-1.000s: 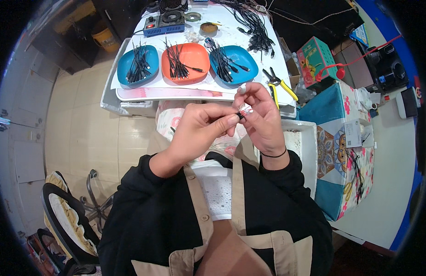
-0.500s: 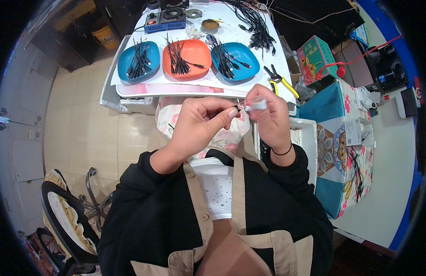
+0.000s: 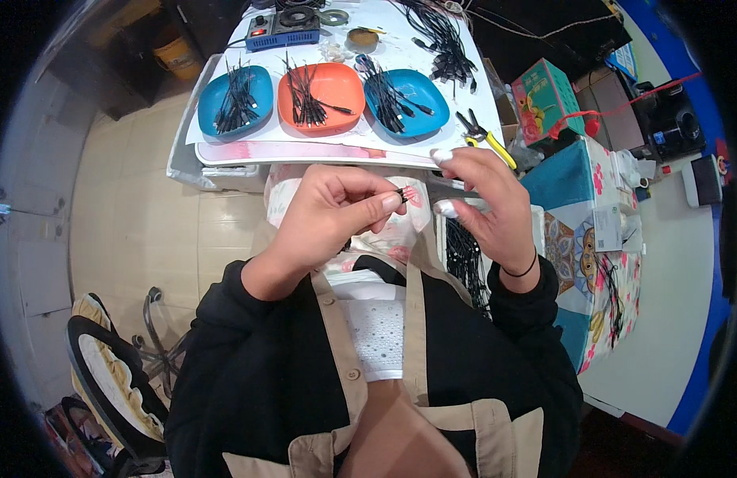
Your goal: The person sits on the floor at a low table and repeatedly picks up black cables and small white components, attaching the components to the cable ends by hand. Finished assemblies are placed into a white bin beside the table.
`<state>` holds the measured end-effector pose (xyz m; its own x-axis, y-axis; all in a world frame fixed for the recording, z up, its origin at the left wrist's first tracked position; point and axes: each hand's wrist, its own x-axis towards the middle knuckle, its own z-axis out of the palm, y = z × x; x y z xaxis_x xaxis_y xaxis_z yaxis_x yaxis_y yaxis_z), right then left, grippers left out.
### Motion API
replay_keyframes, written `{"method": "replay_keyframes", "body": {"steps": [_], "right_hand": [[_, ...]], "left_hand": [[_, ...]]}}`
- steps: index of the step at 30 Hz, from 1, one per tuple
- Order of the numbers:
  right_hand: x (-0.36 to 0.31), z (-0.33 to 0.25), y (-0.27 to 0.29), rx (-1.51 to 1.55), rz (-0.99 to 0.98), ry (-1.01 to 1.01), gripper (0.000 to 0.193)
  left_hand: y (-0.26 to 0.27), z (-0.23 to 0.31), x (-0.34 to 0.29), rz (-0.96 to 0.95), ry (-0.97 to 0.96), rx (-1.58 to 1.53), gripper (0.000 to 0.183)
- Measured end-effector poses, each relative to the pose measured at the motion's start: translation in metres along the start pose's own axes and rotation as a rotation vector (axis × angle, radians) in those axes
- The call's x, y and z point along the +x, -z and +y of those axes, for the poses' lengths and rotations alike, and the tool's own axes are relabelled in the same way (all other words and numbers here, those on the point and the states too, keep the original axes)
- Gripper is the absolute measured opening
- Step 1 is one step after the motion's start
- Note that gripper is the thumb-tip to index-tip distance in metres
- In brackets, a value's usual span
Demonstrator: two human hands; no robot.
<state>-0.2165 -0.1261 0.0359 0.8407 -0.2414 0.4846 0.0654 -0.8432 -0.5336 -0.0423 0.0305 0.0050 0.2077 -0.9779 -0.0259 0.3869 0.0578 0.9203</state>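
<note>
In front of my lap my left hand (image 3: 336,209) is closed, thumb against fingers. It pinches a black cable (image 3: 401,194) whose stripped end, with thin pinkish wires, pokes out to the right; the rest of the cable is mostly hidden by the hand. My right hand (image 3: 496,209) is a little way to the right, apart from the cable. Its thumb and forefinger are spread, white coverings sit on their tips, and nothing shows between them.
On the white table, a blue tray (image 3: 263,89), an orange tray (image 3: 348,94) and another blue tray (image 3: 433,99) hold short black cables. Wire strippers (image 3: 485,137) with yellow handles lie at the right edge. A foam box of black cables (image 3: 464,255) stands beside my right forearm.
My right hand has pulled away to the right from the cable end, and its fingers have parted. My left hand keeps its pinch in nearly the same place.
</note>
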Motion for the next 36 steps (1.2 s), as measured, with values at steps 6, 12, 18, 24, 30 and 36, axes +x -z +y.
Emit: {"method": "replay_keyframes", "body": {"steps": [6, 12, 18, 24, 30, 36], "right_hand": [[0.017, -0.019, 0.002, -0.097, -0.008, 0.336, 0.025], [0.015, -0.020, -0.004, -0.075, 0.036, 0.303, 0.023], [0.006, -0.014, -0.011, 0.164, -0.060, 0.017, 0.023], [-0.005, 0.000, -0.022, 1.395, -0.185, -0.829, 0.017], [0.001, -0.006, -0.023, 0.625, -0.030, -0.454, 0.023], [0.011, -0.015, -0.019, -0.248, 0.112, 0.299, 0.035]], "left_hand": [[-0.006, 0.002, -0.005, -0.028, -0.021, 0.014, 0.012], [-0.008, 0.004, -0.009, -0.045, -0.020, 0.058, 0.011], [-0.009, 0.005, -0.004, 0.012, -0.510, 0.730, 0.013], [-0.006, -0.003, 0.011, 0.030, -1.197, 1.527, 0.046], [0.000, -0.006, 0.015, 0.123, -0.959, 1.158, 0.026], [-0.007, -0.003, -0.001, 0.156, -0.552, 0.734, 0.011]]}}
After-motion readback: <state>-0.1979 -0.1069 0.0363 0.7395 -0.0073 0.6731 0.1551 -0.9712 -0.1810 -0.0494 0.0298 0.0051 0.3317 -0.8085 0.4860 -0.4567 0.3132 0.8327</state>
